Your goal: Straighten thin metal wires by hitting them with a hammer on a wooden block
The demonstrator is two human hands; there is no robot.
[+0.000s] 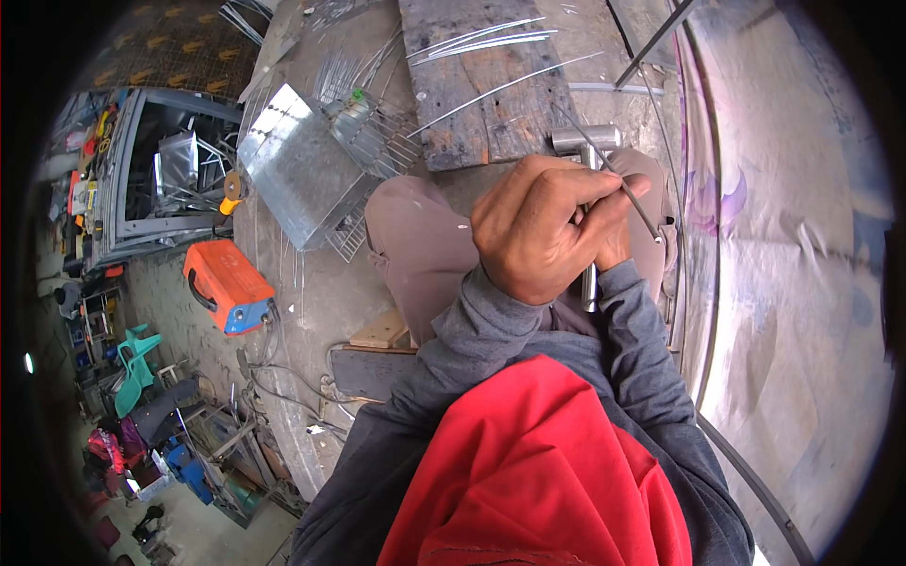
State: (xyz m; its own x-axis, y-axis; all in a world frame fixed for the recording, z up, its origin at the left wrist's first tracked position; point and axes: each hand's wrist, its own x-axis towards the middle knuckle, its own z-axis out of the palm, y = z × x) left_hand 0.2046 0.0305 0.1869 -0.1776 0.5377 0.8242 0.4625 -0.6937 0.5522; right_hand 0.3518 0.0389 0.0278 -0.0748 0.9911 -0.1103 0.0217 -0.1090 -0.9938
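Note:
A thin metal rod point(645, 221) with a small ring-like end is pinched between the thumb and fingers of my left hand point(533, 226). It slants up and away toward a scorched wooden board point(500, 99). Behind and partly under the left hand, my right hand point(615, 247) is closed round the handle of a metal hammer point(590, 294); most of its fingers are hidden. The hammer's cylindrical steel head shows beyond both hands, over my right knee. Several straight wires point(486, 42) lie loose on the board.
Left of my knees sit a sheet-metal box point(307, 174) and a wire grid point(377, 141). An orange and blue power unit point(226, 285) with cables stands farther left, near a metal-framed rack point(132, 189). A printed sheet point(793, 255) hangs at right beside long metal bars point(755, 481).

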